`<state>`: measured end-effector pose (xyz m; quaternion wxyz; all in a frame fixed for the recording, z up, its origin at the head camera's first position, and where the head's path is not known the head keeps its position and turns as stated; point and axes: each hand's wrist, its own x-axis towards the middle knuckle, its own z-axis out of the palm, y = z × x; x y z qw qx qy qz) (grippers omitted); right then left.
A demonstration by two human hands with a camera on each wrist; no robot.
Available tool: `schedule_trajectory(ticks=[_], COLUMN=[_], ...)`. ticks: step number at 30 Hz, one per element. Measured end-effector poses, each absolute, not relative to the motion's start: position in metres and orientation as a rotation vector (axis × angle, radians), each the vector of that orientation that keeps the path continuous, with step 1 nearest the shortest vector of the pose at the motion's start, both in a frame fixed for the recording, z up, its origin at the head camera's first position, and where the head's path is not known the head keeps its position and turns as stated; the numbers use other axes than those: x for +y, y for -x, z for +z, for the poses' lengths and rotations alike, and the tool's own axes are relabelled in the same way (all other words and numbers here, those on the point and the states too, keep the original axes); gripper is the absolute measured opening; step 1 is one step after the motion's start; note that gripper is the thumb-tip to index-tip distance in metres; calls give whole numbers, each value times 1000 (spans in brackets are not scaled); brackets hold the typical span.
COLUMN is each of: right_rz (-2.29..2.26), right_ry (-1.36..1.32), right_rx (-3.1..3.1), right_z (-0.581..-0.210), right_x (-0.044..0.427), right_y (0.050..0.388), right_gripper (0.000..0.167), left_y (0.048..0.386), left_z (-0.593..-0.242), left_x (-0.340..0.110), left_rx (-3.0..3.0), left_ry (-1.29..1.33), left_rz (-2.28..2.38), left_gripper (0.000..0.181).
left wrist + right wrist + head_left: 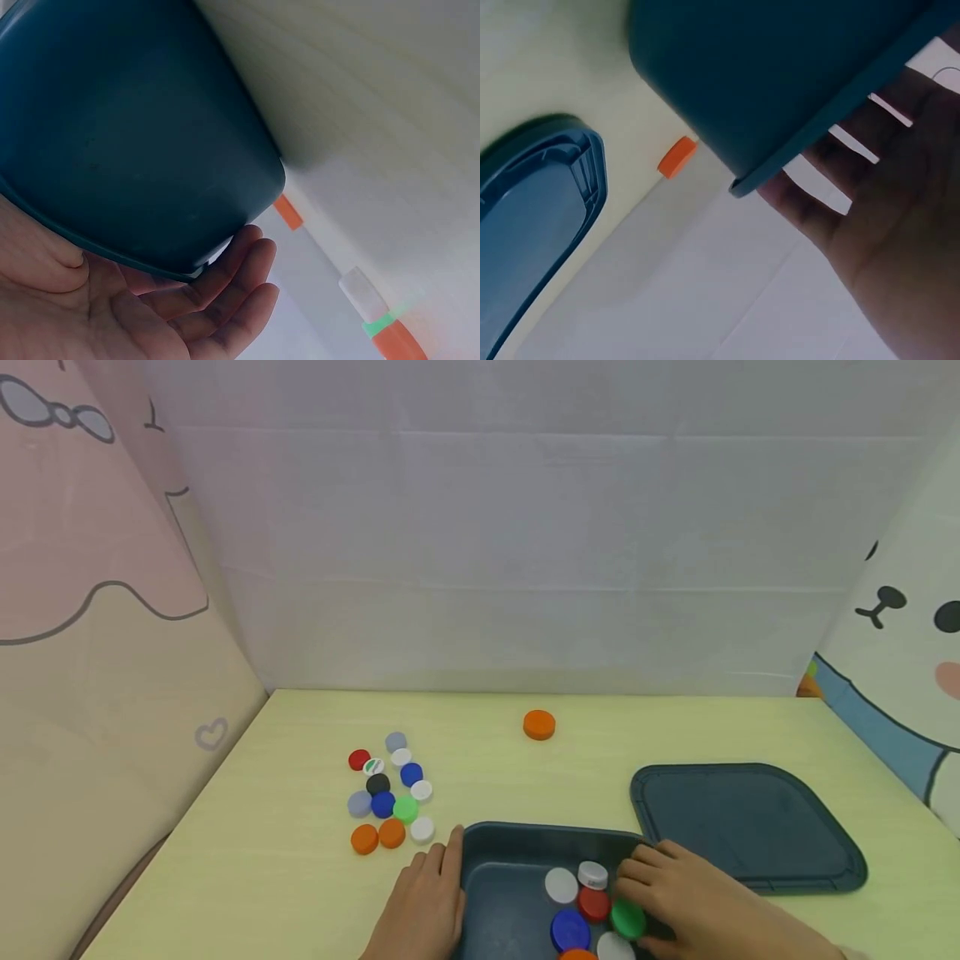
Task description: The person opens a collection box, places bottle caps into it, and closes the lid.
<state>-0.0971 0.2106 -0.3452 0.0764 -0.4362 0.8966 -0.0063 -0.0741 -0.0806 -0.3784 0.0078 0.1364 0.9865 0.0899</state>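
the bin (555,839) of loose caps (570,931) is at the near side of the counter (480,777). the right hand (690,893) grips its right rim; the left hand (426,897) touches it, hold unclear. level, even handling suits it.

The pale yellow table (225,893) carries loose caps (383,804), a bin (498,910) and a lid (750,827).

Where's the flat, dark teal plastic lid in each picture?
Head view: the flat, dark teal plastic lid is in the lower right part.
Left wrist view: not in it.
Right wrist view: the lid is at the left edge, partly cut off.
Shared landmark: the deep, dark teal plastic bin, bottom centre, then upper left, then upper right.
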Motion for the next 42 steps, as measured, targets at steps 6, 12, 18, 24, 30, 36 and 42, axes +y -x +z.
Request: schedule_trajectory(ticks=[6,12,18,24,30,36,42], right_rz=[-2,-41,-59,-61,-82,-71,-10], right_ry=[1154,1133,1116,1114,1191,1493,1714], right_rx=[2574,2543,2535,2571,2677,2813,2933], right_z=[-352,-353,-352,-347,-340,-339,-338], right_x=[209,209,210,208,204,202,200], right_y=[98,97,98,99,98,102,114], right_gripper=[34,31,38,36,28,20,26], left_y=[74,75,75,75,75,75,75], left_z=[-378,-378,-380,-381,-381,-381,-380], left_x=[-80,-81,-82,-82,-81,-82,-82], left_rx=[3085,3088,3099,3101,3094,3099,3095], left_ry=[-413,-424,-442,-452,-443,-449,-454], left_rz=[281,281,279,281,285,296,292], left_gripper=[58,59,59,60,59,59,60])
